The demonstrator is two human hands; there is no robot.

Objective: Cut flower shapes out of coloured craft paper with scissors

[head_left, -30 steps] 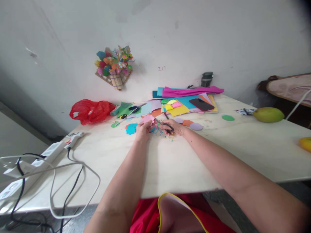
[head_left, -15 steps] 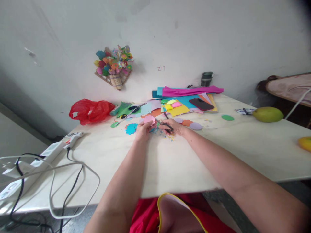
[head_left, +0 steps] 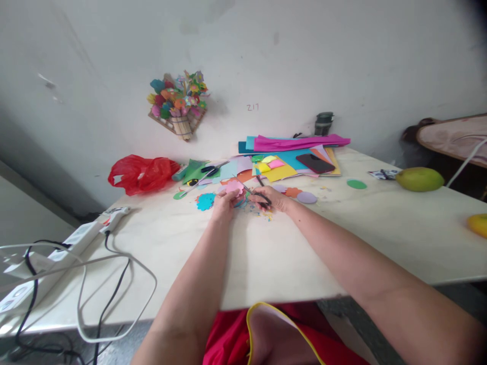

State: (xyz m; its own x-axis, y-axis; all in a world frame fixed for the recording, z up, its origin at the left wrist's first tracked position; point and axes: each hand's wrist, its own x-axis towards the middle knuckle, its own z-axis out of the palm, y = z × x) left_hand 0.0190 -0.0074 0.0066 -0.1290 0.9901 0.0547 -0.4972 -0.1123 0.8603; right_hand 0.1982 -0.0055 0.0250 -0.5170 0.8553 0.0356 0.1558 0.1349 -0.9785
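My left hand (head_left: 225,199) pinches a pink paper flower (head_left: 235,188) with a scalloped edge, above the middle of the table. In my right hand (head_left: 271,197) is a pair of scissors (head_left: 263,199) with dark handles. Its blades point toward the pink paper's right edge; whether they touch it I cannot tell. A blue scalloped paper piece (head_left: 206,202) lies left of my left hand. Small paper scraps (head_left: 264,215) are scattered under both hands. Just beyond my right hand lie an orange paper flower (head_left: 292,192) and a lilac paper circle (head_left: 306,197).
Coloured paper sheets (head_left: 283,173) are stacked at the back, with a phone (head_left: 315,163) on top. Another pair of scissors (head_left: 208,170) and a red plastic bag (head_left: 142,173) lie back left. Power strips (head_left: 81,235) and cables run along the left edge. A green-yellow fruit (head_left: 419,179) rests right.
Hardly anything differs. The pink paper flower has shifted very slightly in my left hand, while both arms keep their places.
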